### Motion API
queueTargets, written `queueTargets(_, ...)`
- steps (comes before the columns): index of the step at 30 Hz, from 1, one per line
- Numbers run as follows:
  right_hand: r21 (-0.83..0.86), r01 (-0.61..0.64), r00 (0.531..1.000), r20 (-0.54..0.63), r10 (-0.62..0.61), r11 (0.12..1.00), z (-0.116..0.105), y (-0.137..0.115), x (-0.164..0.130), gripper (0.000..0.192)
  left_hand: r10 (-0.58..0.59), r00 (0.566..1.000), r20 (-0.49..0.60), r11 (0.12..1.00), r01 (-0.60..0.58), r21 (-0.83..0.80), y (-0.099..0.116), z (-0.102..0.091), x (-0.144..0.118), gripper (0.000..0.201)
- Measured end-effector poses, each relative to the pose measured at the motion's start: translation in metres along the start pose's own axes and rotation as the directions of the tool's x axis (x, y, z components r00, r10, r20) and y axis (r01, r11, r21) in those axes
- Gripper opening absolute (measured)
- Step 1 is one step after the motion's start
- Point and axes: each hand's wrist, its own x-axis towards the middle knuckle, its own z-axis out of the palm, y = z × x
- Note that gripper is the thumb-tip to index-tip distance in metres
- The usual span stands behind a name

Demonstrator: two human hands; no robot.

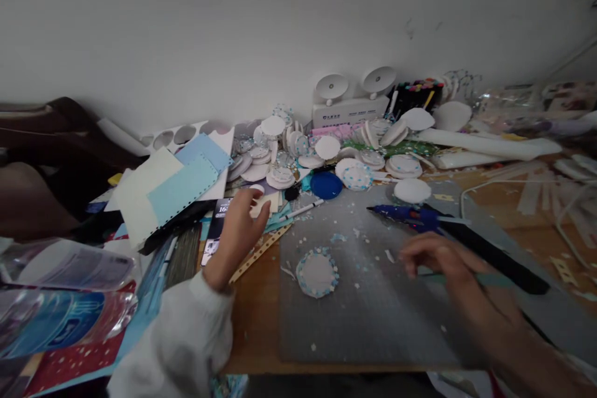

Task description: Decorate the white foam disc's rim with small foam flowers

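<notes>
A thin teal stick [471,278] lay almost flat, low over the grey mat, and its far end pointed to the right. Its near end was hidden in a closed grip, and blur hid what kind of tool it was. A small pale card [264,201] lay flat on loose papers at the left of the mat, and fingertips rested on its near edge.

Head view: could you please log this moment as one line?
left hand: open, reaching at paper pieces | right hand: holding green stick | white disc: flat on grey mat | glue gun: lying on mat
</notes>
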Motion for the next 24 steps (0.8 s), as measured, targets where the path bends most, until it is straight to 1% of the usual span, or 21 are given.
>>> queueTargets(2,0.128,-0.057,0.991,0.131,0.04,0.99,0.009,-0.003,0.005,0.04,-0.022,0.999,0.042,0.994,0.017,0.111,-0.015,0.029,0.024,0.03)
queueTargets(4,0.152,-0.1,0.975,0.213,0.066,0.983,0.015,-0.001,0.008,0.037,-0.042,0.997,0.06,0.979,0.029,0.203,-0.031,0.048,0.043,0.028)
queueTargets(6,0.154,-0.109,0.961,0.27,0.064,0.982,0.019,0.001,0.009,0.035,-0.051,0.996,0.072,0.966,0.031,0.257,-0.046,0.055,0.054,0.022)
queueTargets(8,0.168,-0.095,0.952,0.304,0.04,0.981,0.021,-0.001,0.013,0.033,-0.03,0.995,0.096,0.964,0.003,0.267,-0.053,0.054,0.056,0.019)
queueTargets(9,0.181,-0.085,0.949,0.313,0.025,0.98,0.022,-0.003,0.016,0.032,-0.01,0.994,0.11,0.966,-0.019,0.257,-0.053,0.051,0.054,0.021)
queueTargets(11,0.199,-0.097,0.938,0.345,0.023,0.975,0.027,-0.013,0.024,0.032,0.051,0.99,0.132,0.974,-0.078,0.21,-0.042,0.042,0.041,0.033)
queueTargets(13,0.216,-0.172,0.907,0.414,0.069,0.961,0.033,-0.027,0.031,0.03,0.132,0.984,0.12,0.98,-0.148,0.137,-0.018,0.031,0.02,0.052)
queueTargets(14,0.234,-0.227,0.88,0.465,0.096,0.945,0.036,-0.035,0.034,0.03,0.218,0.974,0.065,0.975,-0.22,0.027,-0.003,0.025,0.009,0.057)
queueTargets(16,0.286,-0.327,0.818,0.563,0.118,0.901,0.043,-0.049,0.037,0.035,0.355,0.934,-0.042,0.927,-0.357,-0.115,0.03,0.012,-0.013,0.056)
queueTargets(17,0.306,-0.357,0.798,0.591,0.118,0.882,0.046,-0.055,0.037,0.038,0.424,0.902,-0.076,0.889,-0.431,-0.156,0.045,0.006,-0.022,0.05)
queueTargets(18,0.32,-0.377,0.785,0.609,0.116,0.869,0.048,-0.059,0.036,0.039,0.476,0.875,-0.084,0.855,-0.483,-0.191,0.057,0.0,-0.029,0.045)
queueTargets(19,0.327,-0.39,0.777,0.618,0.117,0.861,0.049,-0.062,0.035,0.039,0.499,0.86,-0.106,0.834,-0.51,-0.209,0.066,-0.005,-0.034,0.041)
queueTargets(20,0.331,-0.398,0.77,0.628,0.115,0.855,0.049,-0.064,0.033,0.037,0.52,0.84,-0.157,0.81,-0.543,-0.223,0.073,-0.008,-0.038,0.042)
queueTargets(22,0.348,-0.411,0.747,0.658,0.093,0.842,0.046,-0.064,0.03,0.033,0.543,0.818,-0.189,0.781,-0.575,-0.243,0.078,-0.012,-0.04,0.048)
queueTargets(24,0.385,-0.419,0.73,0.681,0.053,0.822,0.043,-0.062,0.027,0.03,0.559,0.805,-0.198,0.76,-0.593,-0.265,0.077,-0.013,-0.042,0.054)
